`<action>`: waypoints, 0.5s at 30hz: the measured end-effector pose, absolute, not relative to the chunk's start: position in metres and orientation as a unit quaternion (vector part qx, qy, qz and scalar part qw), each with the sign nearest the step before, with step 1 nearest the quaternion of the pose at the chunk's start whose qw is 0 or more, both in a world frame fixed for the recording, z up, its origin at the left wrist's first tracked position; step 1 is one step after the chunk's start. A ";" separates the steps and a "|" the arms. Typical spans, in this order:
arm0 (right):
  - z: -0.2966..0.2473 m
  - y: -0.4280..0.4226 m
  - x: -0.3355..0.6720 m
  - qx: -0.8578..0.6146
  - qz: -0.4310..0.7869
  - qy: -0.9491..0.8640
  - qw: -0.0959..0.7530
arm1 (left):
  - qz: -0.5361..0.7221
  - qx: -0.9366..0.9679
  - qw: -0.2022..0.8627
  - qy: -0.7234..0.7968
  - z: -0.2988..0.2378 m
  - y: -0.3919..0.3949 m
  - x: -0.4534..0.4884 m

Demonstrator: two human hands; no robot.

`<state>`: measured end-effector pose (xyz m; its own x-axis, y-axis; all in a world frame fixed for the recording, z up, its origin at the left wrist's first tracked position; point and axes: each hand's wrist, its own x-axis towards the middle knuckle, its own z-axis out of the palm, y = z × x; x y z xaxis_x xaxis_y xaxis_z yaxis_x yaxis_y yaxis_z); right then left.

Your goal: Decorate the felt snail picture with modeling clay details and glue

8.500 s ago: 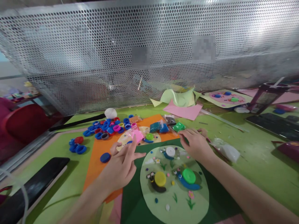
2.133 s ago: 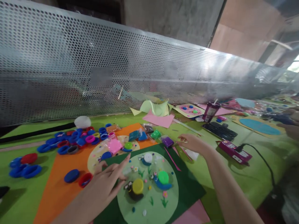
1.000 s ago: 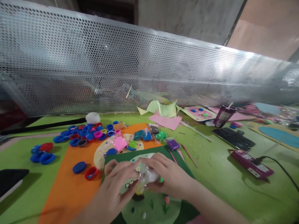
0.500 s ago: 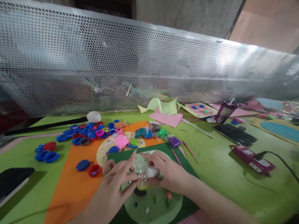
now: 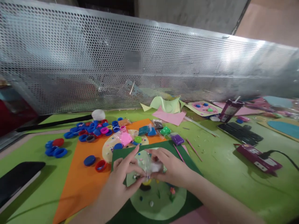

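1. On a light-green disc (image 5: 161,202), laid on a dark-green sheet (image 5: 161,145), small clay pieces were seen already stuck down: a pink flower (image 5: 172,190), a white dot (image 5: 151,203) and a dark figure (image 5: 144,187) half hidden under the hands. Much of the disc's upper part was covered, so what stood there could not be told.
2. Unused supplies were seen well apart from the hands: a heap of bottle caps (image 5: 93,130) at the far left, and packets of purple clay (image 5: 177,139) and green clay (image 5: 165,131) just beyond the dark-green sheet.
3. A clear bag (image 5: 151,165) with white clay inside was held over the disc's upper half, just above it, between the two hands.
4. The left hand (image 5: 123,175) was closed on the bag's left edge with thumb and lower fingers, while its index finger was stretched upward.
5. The right hand (image 5: 174,168) was curled round the bag's right side, fingertips pinched on the plastic, wrist kept low over the sheet.
6. Whether the bag's mouth was open could not be told.
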<state>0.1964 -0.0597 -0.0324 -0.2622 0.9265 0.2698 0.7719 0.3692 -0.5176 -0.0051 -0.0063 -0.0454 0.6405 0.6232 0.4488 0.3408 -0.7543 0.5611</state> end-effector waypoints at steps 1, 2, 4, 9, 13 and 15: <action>-0.032 -0.060 0.197 -0.545 0.140 -0.781 0.270 | 0.321 0.872 0.231 0.289 -0.043 -0.004 -0.006; -0.032 -0.059 0.198 -0.549 0.136 -0.779 0.269 | 0.319 0.866 0.234 0.306 -0.040 0.000 -0.008; -0.033 -0.058 0.205 -0.562 0.126 -0.771 0.270 | 0.306 0.857 0.214 0.355 -0.034 0.011 -0.013; -0.034 -0.049 0.235 -0.621 0.087 -0.723 0.292 | 0.145 0.912 0.141 0.356 -0.031 0.034 -0.026; -0.031 -0.048 0.251 -0.646 0.058 -0.696 0.310 | 0.091 0.937 0.133 0.310 -0.036 0.036 -0.026; -0.028 -0.049 0.253 -0.648 0.052 -0.694 0.311 | 0.079 0.945 0.121 0.295 -0.038 0.036 -0.025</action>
